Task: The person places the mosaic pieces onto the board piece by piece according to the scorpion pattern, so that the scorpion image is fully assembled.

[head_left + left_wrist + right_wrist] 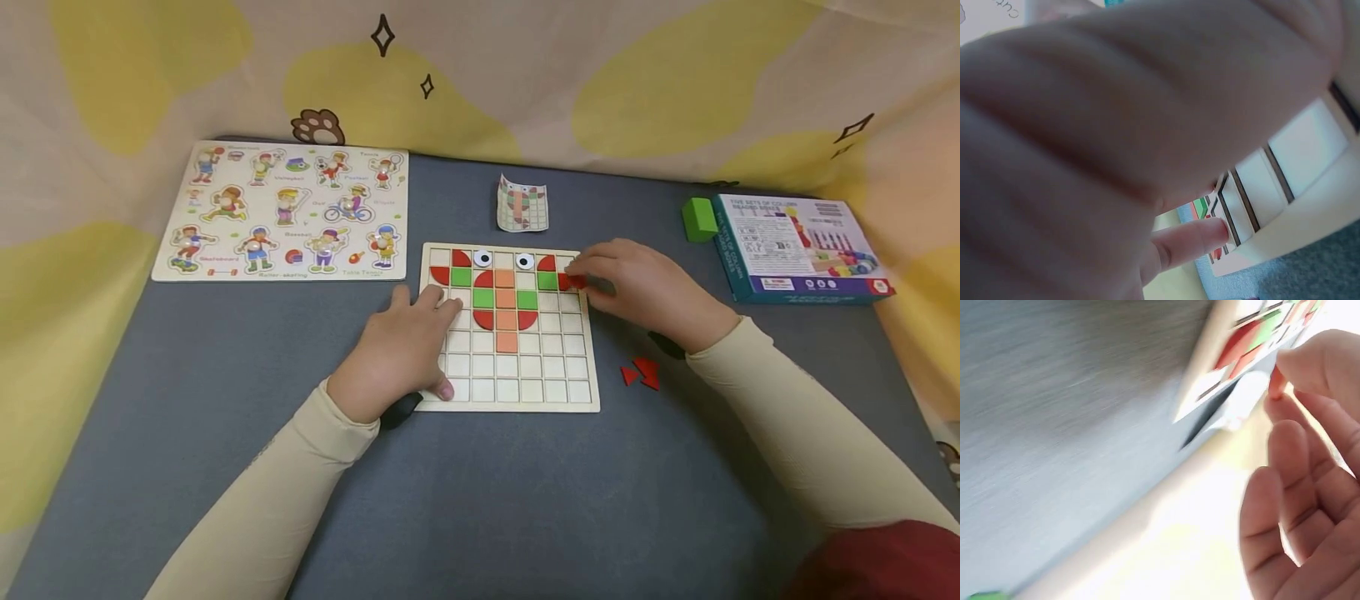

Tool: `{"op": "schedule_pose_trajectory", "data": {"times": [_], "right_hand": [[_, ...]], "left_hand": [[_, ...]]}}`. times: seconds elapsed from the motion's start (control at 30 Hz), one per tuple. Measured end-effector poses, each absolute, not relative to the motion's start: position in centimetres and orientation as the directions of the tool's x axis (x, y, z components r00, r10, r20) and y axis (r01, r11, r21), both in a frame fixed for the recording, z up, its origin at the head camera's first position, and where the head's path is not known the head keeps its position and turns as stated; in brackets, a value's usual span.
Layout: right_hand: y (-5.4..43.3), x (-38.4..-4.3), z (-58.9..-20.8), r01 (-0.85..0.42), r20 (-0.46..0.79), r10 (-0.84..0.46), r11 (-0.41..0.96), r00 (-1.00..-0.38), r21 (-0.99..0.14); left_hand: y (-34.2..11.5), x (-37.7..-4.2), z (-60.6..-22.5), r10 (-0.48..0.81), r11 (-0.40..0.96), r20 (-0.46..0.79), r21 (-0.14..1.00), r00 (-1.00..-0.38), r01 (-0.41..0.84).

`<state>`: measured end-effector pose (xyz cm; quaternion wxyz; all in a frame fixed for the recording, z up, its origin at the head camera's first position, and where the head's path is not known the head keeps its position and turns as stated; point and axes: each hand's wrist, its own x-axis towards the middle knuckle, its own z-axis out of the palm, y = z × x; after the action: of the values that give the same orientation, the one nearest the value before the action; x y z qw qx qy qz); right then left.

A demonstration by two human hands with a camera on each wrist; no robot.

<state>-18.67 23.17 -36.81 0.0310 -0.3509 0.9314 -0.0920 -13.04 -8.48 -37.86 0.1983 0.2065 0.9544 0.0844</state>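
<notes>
A wooden grid board [555, 390] lies on the table, with red quarter-circles [483, 320], green squares [483, 297], orange squares [506, 298] and two googly-eye pieces [482, 258] set in its cells. My left hand [397, 350] rests over the board's left edge, fingers spread and thumb at the lower left corner. At the upper right edge is my right hand [645, 287]. Between its thumb and index finger it pinches a small red piece [1277, 381], its shape mostly covered by the fingertips. Several red triangles [647, 372] lie to the right of the board.
A sports-figure puzzle board [292, 229] lies at the back left. Behind the grid board is a curled paper pattern card [522, 207]. A boxed bead set [806, 250] and a green block [700, 219] stand at the right. Patterned cloth [480, 75] hangs along the back.
</notes>
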Motion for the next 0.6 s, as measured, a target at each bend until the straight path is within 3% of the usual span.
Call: {"op": "schedule_pose_trajectory", "data": {"times": [0.23,0.6], "right_hand": [[19.5,-20.4,-37.1,-0.785,0.033,-0.795,0.59,-0.606,-0.191],[18.0,-21.4,-37.7,-0.817,-0.003,-0.829,0.552,-0.559,-0.167]], "left_hand": [[-8.4,-13.1,-37.8,0.431,0.899,-0.353,0.24,-0.83,0.365],[-8.6,-13.0,-37.8,0.436,0.897,-0.335,0.242,-0.835,0.371]]}}
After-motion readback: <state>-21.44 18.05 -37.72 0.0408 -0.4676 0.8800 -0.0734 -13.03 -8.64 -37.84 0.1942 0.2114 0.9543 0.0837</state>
